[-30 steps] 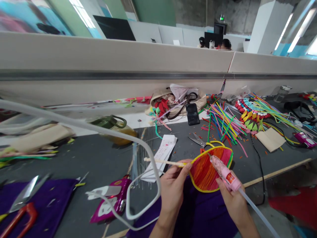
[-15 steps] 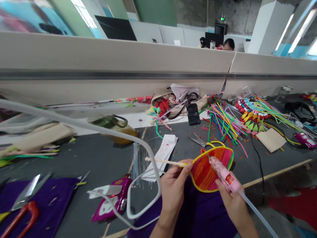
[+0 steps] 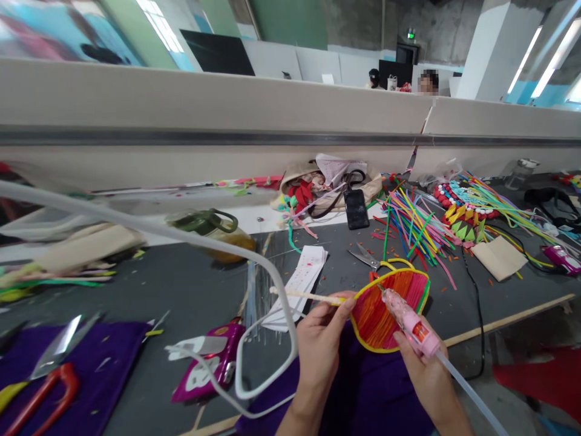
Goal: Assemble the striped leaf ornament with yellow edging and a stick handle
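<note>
My left hand [image 3: 323, 339] pinches the edge of a pipe-cleaner piece [image 3: 370, 315], rounded, with orange and pink rows and a yellow rim. From the pinch a thin pale stem [image 3: 304, 295] sticks out to the left. In my right hand [image 3: 426, 369] is a pink hot glue gun [image 3: 411, 321], a long translucent glue stick [image 3: 469, 387] trailing from its back. The nozzle is at the upper part of the orange rows; I cannot tell if it touches. Just behind the piece lie scissors with yellow handles [image 3: 390, 264].
A magenta mini iron [image 3: 211, 363] with a looping white cord [image 3: 284, 303] is at my left. Red-handled scissors [image 3: 63, 381] rest on purple cloth [image 3: 118, 345]. Further back are paper strips [image 3: 297, 281], a phone [image 3: 356, 209], loose pipe cleaners [image 3: 413, 224] and a jug [image 3: 222, 239].
The view has shifted slightly, so the table things appear a little further right. Both hands, the piece and the glue gun keep nearly the same position.
</note>
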`<state>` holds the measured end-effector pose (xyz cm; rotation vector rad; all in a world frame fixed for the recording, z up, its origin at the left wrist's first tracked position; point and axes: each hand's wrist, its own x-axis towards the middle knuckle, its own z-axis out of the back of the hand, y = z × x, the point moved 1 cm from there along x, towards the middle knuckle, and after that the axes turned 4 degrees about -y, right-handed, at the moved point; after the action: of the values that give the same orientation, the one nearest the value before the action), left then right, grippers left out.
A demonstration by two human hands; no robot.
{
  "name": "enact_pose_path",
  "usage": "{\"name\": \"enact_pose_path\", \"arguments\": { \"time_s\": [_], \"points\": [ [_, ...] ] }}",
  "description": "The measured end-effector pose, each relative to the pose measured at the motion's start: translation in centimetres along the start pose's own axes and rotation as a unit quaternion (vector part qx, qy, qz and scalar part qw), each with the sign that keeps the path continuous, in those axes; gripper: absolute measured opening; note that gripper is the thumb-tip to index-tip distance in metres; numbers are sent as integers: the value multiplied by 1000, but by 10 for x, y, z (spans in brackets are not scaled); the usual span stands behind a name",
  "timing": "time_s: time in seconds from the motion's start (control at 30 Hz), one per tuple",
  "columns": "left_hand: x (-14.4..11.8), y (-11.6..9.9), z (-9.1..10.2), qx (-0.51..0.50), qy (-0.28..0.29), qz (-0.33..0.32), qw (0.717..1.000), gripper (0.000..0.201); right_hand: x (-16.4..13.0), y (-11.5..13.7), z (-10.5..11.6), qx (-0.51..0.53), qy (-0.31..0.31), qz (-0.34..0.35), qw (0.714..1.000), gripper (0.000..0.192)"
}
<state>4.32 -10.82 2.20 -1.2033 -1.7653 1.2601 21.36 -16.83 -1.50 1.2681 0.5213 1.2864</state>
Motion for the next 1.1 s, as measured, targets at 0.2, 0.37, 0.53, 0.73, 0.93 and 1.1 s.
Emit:
{"name": "enact_pose_path", "arguments": {
  "time_s": [0.2, 0.37, 0.53, 0.73, 0.93, 1.1],
  "points": [
    [-1, 0, 1, -2, 4, 1, 1000, 15, 1, 0, -1, 9, 17, 7, 1000, 28],
    [-1, -1, 0, -1, 5, -1, 1000, 15, 1, 3, -2, 10, 14, 11, 1000, 27],
    [-2, -3, -2, -1, 4, 0, 1000, 15, 1, 6, -2, 8, 16, 9, 1000, 25],
    [-2, -3, -1, 6, 8, -2, 1000, 15, 0, 7, -1, 5, 17, 6, 1000, 26],
    [-3, -6, -3, 8, 6, 1, 1000, 16, -1, 9, -1, 4, 14, 4, 1000, 29],
    [-2, -6, -3, 10, 5, 1, 1000, 16, -2, 10, -2, 9, 25, 8, 1000, 28]
  ]
}}
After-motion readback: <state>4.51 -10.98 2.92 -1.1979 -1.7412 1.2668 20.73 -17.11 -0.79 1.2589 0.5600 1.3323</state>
